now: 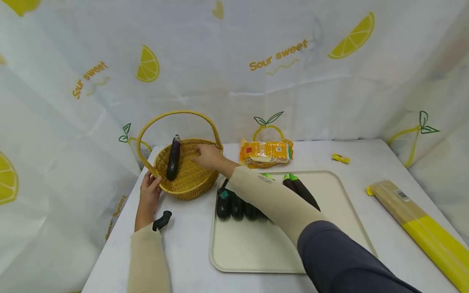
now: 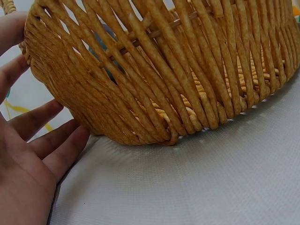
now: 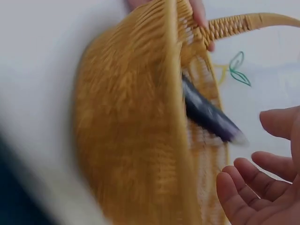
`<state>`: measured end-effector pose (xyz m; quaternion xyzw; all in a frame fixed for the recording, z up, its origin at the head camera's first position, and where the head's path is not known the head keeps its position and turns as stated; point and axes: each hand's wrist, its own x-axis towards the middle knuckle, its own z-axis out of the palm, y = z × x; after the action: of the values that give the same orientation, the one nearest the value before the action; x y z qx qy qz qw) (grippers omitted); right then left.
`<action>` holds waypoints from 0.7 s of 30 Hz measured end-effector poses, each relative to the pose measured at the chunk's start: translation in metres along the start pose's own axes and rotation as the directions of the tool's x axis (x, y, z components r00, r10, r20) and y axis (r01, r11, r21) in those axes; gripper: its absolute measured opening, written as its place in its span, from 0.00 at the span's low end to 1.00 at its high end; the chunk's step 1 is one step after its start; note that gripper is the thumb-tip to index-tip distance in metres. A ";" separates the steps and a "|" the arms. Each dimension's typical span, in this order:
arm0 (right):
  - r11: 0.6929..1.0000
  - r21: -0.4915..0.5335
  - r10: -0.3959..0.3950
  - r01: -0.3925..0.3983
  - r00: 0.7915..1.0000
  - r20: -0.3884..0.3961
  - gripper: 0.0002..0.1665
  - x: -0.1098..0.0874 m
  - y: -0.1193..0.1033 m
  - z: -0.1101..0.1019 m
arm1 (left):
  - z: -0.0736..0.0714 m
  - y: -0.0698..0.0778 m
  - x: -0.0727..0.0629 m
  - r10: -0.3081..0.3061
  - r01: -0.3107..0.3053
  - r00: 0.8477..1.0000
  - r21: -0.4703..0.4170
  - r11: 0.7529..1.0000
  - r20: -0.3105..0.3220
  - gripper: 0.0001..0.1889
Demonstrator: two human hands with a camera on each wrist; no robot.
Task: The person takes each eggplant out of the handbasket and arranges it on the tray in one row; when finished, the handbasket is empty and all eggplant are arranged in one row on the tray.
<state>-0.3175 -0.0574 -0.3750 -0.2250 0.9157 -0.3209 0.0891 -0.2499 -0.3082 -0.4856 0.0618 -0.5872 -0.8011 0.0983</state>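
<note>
A yellow wicker basket [image 1: 196, 191] with an arched handle stands at the back left of the table. Inside it, one dark purple eggplant [image 1: 174, 160] leans on the left wall, stem end up. My left hand [image 1: 149, 189] holds the basket's left rim, with spread fingers [image 2: 42, 119] along the outer wall. Over the basket's right side reaches my right hand [image 1: 209, 156], fingers loosely bent and holding nothing; the eggplant [image 3: 208, 112] lies apart from its fingertips. Several more eggplants [image 1: 237, 207] lie on a cream tray [image 1: 253, 256], partly hidden under my right forearm.
Behind the tray sits an orange food packet [image 1: 266, 152]. A small yellow wrapped piece [image 1: 340, 158] is at the back right. Along the right edge lies a long yellow-and-clear pack [image 1: 417, 228]. A white printed curtain [image 1: 227, 81] hangs behind the table.
</note>
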 end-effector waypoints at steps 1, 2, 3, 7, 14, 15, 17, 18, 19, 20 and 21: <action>0.999 0.029 0.016 -0.016 1.000 0.004 0.31 0.009 -0.006 0.010 | 0.000 -0.001 0.000 -0.008 0.008 1.000 0.002 1.000 0.001 0.29; 0.998 0.062 0.033 -0.033 0.999 0.007 0.32 0.017 -0.011 0.019 | 0.000 -0.001 0.000 -0.007 0.007 1.000 0.003 1.000 0.005 0.29; 0.994 0.093 0.054 -0.054 0.999 0.005 0.33 0.024 -0.016 0.028 | 0.000 -0.001 0.000 -0.005 0.005 1.000 0.008 1.000 0.012 0.29; 0.978 0.162 0.126 -0.131 0.991 0.044 0.41 0.047 -0.035 0.057 | -0.003 0.001 -0.002 0.008 -0.008 1.000 0.034 0.999 0.016 0.27; 0.908 0.303 0.256 -0.289 0.956 0.143 0.48 0.070 -0.049 0.085 | -0.005 0.004 -0.003 0.028 -0.029 0.999 0.024 0.999 0.029 0.26; 0.891 0.338 0.270 -0.305 0.952 0.145 0.48 0.070 -0.049 0.087 | -0.005 0.003 -0.002 0.025 -0.025 0.999 0.020 0.999 0.035 0.26; 0.868 0.381 0.289 -0.319 0.948 0.136 0.47 0.071 -0.047 0.090 | -0.004 0.001 0.000 0.015 -0.015 0.999 0.009 1.000 0.033 0.25; 0.857 0.401 0.294 -0.323 0.946 0.134 0.45 0.072 -0.046 0.092 | -0.003 0.000 0.000 0.008 -0.008 1.000 0.008 1.000 0.029 0.25; 0.853 0.411 0.289 -0.321 0.947 0.138 0.41 0.072 -0.044 0.093 | -0.002 -0.001 0.001 0.008 -0.008 1.000 0.005 1.000 0.022 0.25; 0.849 0.420 0.282 -0.320 0.947 0.151 0.37 0.072 -0.043 0.094 | -0.002 -0.002 0.001 0.011 -0.011 1.000 -0.003 1.000 0.020 0.25; 0.847 0.426 0.272 -0.319 0.947 0.169 0.31 0.072 -0.042 0.096 | -0.002 -0.002 0.002 0.018 -0.018 1.000 -0.009 1.000 0.018 0.24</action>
<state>-0.3371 -0.1725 -0.4247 -0.0707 0.8348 -0.4936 0.2334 -0.2512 -0.3094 -0.4883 0.0488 -0.5849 -0.8034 0.1003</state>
